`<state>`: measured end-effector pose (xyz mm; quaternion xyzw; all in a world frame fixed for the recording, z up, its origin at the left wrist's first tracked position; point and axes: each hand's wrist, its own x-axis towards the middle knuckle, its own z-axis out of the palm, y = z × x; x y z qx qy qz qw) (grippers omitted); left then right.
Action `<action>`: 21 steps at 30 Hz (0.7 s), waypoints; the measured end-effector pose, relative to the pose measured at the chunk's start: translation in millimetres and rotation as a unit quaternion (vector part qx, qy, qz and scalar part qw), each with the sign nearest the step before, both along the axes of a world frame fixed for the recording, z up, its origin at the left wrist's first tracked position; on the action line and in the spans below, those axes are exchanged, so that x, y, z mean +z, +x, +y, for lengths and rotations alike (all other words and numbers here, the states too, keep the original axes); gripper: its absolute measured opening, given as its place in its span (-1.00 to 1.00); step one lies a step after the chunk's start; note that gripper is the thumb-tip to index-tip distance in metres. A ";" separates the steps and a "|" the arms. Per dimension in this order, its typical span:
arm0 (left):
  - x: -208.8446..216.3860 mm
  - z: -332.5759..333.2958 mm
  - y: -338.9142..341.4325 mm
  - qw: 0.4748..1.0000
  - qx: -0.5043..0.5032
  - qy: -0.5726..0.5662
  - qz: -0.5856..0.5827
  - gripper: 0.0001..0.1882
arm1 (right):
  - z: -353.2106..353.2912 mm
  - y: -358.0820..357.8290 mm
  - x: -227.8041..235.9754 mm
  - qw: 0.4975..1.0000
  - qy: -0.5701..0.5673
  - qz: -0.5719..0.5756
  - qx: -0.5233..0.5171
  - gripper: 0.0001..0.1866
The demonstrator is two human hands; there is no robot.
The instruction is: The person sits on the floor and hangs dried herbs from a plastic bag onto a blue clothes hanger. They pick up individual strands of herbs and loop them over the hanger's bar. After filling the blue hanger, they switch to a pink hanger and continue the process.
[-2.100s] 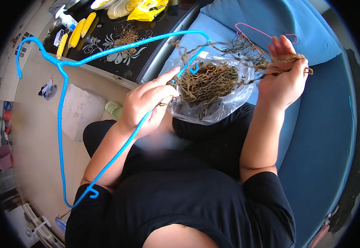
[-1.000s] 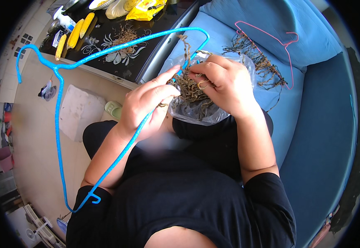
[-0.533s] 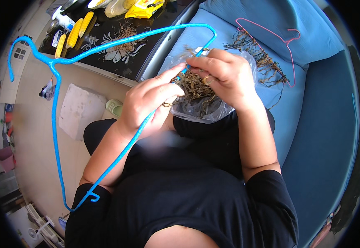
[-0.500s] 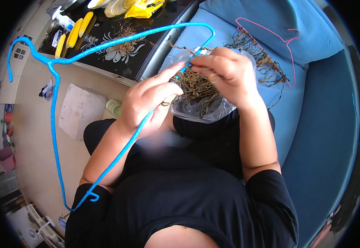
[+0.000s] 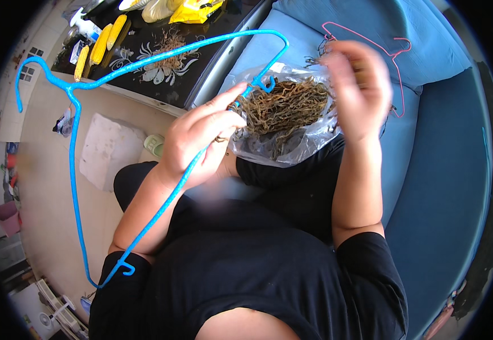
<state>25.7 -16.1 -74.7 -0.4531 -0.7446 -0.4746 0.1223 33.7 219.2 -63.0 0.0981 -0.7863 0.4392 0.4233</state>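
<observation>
- Two bare hands are showing above our lap, and our left hand [image 5: 198,136] is gripping one bar of the bright blue, thin hanger [image 5: 69,88], maybe so it isn't wobbling.
- A few twisty bits are curling at that bar by our left fingers, which are perhaps pinning them there.
- Our right hand [image 5: 362,90] is hanging by the bag's right side and looking blurry; its fingers are bending, but we're not able to tell whether they are pinching anything.
- A see-through plastic bag [image 5: 314,139] is sitting open just past our lap, probably so its pile of dry, brown, twisty strands [image 5: 286,107] is lying within reach.
- A thin pink hanger [image 5: 393,56] is resting on the soft blue couch [image 5: 444,170], perhaps so it isn't tangling with the blue one.
</observation>
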 end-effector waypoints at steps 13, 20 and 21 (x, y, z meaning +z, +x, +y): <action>4.5 5.6 2.9 0.998 -0.024 -0.029 0.060 -0.88 | -40.3 8.1 -4.4 0.985 0.024 -0.127 0.112 -0.90; 1.7 4.3 4.5 0.999 -0.003 -0.024 0.044 -0.82 | -1.6 0.5 11.3 0.868 -0.493 0.023 0.056 -0.89; 0.9 1.4 4.2 0.999 0.009 -0.016 0.034 -0.82 | 10.8 -2.3 10.0 0.835 -0.548 0.030 0.038 -0.84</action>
